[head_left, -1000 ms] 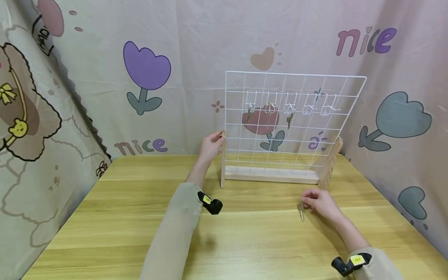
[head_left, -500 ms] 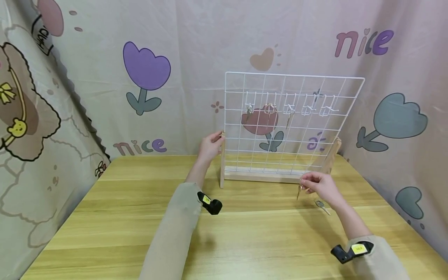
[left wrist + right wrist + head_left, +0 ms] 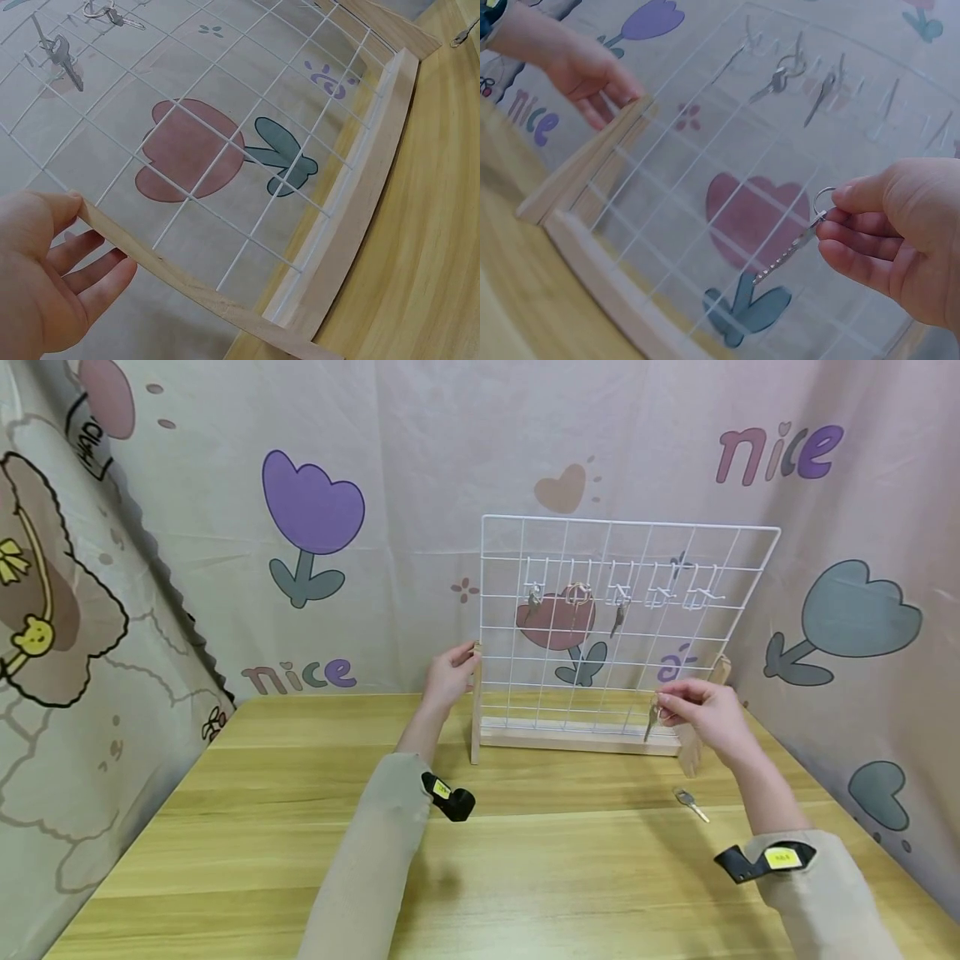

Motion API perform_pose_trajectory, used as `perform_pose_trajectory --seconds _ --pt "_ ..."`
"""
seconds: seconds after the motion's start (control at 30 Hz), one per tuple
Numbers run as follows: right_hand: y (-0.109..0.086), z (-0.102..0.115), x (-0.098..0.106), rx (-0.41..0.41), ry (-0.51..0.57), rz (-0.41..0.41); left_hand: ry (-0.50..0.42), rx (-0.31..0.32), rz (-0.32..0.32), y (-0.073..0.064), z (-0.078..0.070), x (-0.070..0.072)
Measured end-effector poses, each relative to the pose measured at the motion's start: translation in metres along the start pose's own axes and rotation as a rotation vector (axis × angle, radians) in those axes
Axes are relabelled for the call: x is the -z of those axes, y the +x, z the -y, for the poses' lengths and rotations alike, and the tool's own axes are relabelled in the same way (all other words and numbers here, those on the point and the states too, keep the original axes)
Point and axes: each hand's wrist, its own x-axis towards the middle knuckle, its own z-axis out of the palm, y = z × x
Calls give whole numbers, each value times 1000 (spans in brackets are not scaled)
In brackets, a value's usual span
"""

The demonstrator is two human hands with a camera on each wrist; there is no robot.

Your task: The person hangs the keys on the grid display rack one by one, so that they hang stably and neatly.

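My left hand [image 3: 450, 675] grips the top of the wooden side post [image 3: 172, 274] of a white wire grid rack [image 3: 630, 521], thumb side on top and other fingers behind the post in the left wrist view. My right hand [image 3: 707, 714] pinches a key [image 3: 787, 253] by its metal ring [image 3: 823, 196]. That key hangs tip down in front of the rack's lower right part. A second key [image 3: 691, 805] lies on the table below the right hand. Three hooks on the left of the grid carry keys, among them the third hook's key [image 3: 618, 619].
Two bare white hooks [image 3: 661, 597] sit to the right of the hung keys. The rack stands on a wooden base bar [image 3: 570, 737] at the back of the wooden table [image 3: 300, 827]. Patterned curtains [image 3: 420, 460] enclose the back and sides.
My right hand has lifted the pinched key from near the tabletop up toward the grid, uncovering the key on the table. The hung key on the third hook has swung. My left hand stays put.
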Motion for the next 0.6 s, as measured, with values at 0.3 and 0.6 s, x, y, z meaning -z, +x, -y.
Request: perform_pose_trajectory --seconds 0.3,0.6 --pt "20 31 11 59 -21 -29 -4 -2 -4 -1 -1 0" --pt "33 54 16 83 -67 -129 -7 -6 7 0 0 0"
